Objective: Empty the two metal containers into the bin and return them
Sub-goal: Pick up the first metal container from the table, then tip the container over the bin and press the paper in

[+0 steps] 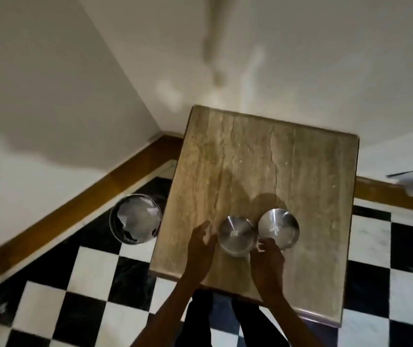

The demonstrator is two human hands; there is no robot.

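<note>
Fingers of the left hand (200, 244) are spread open just left of the nearer metal container (236, 235), seemingly not touching it. Fingers of the right hand (266, 256) curl at its right side; whether they grip it cannot be told through the blur. Both containers stand upright, mouths up, on the tabletop (250, 159); their contents are unreadable. The second container (278, 227) sits just beyond the right fingers. The bin (135, 219), lined and open upward, stands on the checkered floor (92, 284), left of the left fingers.

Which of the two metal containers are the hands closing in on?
The left metal container, between the left hand and right hand. The right metal container sits beyond the right hand's fingers.
</note>
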